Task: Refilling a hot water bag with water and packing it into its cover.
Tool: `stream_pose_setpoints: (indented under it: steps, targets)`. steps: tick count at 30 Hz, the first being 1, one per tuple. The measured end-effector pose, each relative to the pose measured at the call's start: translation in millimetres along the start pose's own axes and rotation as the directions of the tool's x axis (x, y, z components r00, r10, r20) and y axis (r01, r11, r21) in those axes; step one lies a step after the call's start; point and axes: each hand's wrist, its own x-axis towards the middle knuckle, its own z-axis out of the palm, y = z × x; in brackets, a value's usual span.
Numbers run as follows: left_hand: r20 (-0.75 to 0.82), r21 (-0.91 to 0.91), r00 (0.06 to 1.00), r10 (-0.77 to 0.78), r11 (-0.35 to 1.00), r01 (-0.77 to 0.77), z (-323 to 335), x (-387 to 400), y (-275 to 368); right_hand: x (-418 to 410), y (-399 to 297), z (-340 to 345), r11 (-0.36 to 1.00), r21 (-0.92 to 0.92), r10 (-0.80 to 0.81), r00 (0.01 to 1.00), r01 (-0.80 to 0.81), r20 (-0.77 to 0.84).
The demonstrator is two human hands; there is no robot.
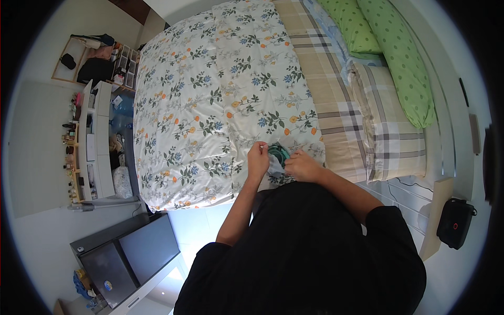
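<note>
A thin, translucent plastic bag [277, 167] with a coiled green item [278, 152] inside or behind it is held above the near edge of the bed, close to my waist. My left hand [258, 157] pinches the bag's edge on the left side between thumb and fingers. On the other side, my right hand [303, 165] has its fingers curled on the bag beside the green coil. What exactly the green item is cannot be told. Beneath both hands lies a white quilt [189, 106] with a print of flowers and leaves.
Right of the quilt are a plaid sheet [334, 106], a plaid pillow [397, 134] and green dotted pillows [409, 75]. White drawers [103, 138] stand left beyond the bed; a dark refrigerator [130, 260] is at lower left. A black case [456, 223] sits on a shelf at right.
</note>
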Motion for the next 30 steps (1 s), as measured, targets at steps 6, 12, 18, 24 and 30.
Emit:
stream_pose_setpoints:
  steps: [6, 12, 18, 24, 30]
  targets:
    - [0.104, 0.058, 0.992, 0.079, 0.995, -0.085, 1.1, 0.1, -8.3, 14.0, 1.6, 8.4, 0.851, 0.52, 0.27, 0.911, -0.075, -0.311]
    - [0.159, 0.033, 0.987, 0.02, 0.999, -0.025, 0.9, -3.8, 4.1, 11.3, 53.1, 44.3, 0.475, 0.749, 0.653, 0.756, -0.462, 0.052]
    - [0.149, -0.031, 0.989, -0.006, 0.999, 0.01, 3.0, -3.2, -5.2, 18.6, 30.2, 36.8, 0.532, 0.775, 0.614, 0.786, -0.342, -0.075]
    - [0.18, -0.022, 0.983, 0.022, 1.0, -0.018, 5.4, -3.2, -4.2, 22.7, 28.4, 19.8, 0.903, 0.4, 0.337, 0.835, -0.156, -0.436]
    - [0.167, 0.004, 0.986, 0.017, 1.0, -0.018, 0.8, -2.2, -6.0, 23.1, 54.0, 10.1, 0.733, 0.588, 0.54, 0.818, -0.341, -0.199]
